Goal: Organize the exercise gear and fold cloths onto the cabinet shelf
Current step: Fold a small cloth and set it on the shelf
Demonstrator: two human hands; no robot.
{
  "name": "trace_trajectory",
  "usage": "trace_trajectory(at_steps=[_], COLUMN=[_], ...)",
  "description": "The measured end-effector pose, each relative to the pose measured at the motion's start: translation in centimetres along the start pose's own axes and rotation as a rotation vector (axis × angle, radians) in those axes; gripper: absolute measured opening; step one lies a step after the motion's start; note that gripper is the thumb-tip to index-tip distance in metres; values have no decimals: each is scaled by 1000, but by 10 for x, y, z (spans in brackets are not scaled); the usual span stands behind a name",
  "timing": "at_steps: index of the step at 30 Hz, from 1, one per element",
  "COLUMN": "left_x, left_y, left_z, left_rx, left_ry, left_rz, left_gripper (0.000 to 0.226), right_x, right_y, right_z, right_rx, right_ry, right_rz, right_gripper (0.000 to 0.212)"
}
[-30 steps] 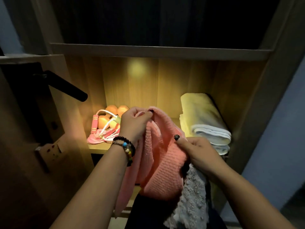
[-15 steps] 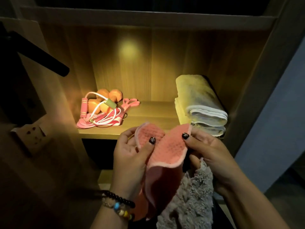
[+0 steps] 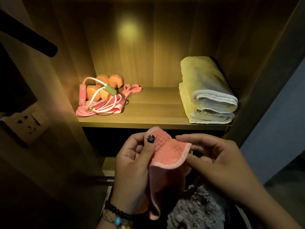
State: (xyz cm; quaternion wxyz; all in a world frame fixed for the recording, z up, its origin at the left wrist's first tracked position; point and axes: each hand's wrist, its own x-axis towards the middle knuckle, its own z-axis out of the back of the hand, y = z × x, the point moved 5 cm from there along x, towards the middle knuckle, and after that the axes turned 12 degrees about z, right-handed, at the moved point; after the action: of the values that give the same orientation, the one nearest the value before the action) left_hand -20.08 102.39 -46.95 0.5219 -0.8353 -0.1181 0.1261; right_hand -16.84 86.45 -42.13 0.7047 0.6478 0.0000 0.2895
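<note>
Pink cloth (image 3: 166, 149): held in front of shelf (image 3: 148, 119), below its edge. Top hem pinched by left hand (image 3: 133, 164) and right hand (image 3: 212, 156); rest hangs limp. Judged light, soft, waffle-textured, non-slip. Corners to be gripped for folding. Space left between gear (image 3: 102, 96) and towels (image 3: 208, 91).

Grey cloth (image 3: 196, 210) cut off below

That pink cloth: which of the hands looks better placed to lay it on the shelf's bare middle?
Probably left. Both hands pinch the pink cloth, but the left hand holds its hanging bulk; the right hand pinches one corner.
</note>
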Motion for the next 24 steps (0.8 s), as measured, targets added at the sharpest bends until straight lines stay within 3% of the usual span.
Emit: trace_trajectory(at_steps=[4,12,15,21,24], left_x=[0,-2,-4,4,16], left_y=[6,3,0,-4,-15], left_z=[-4,-8,-11,-7,-11], left_rx=[-23,94,171,196,164], left_ry=[85,253,298,216,283], left_rz=[50,35,-4,-44,-12], left_gripper=[14,39,38,25,38], right_x=[4,16,22,27,33], right_y=[-1,-6,-11,-14,-16], right_z=[4,4,4,4,6], right_rx=[-143,-332,-340,-283,-189], right_ry=[-14,20,66,146,186], right_rz=[48,67,44,103,93], right_gripper=[2,34,34,37,26])
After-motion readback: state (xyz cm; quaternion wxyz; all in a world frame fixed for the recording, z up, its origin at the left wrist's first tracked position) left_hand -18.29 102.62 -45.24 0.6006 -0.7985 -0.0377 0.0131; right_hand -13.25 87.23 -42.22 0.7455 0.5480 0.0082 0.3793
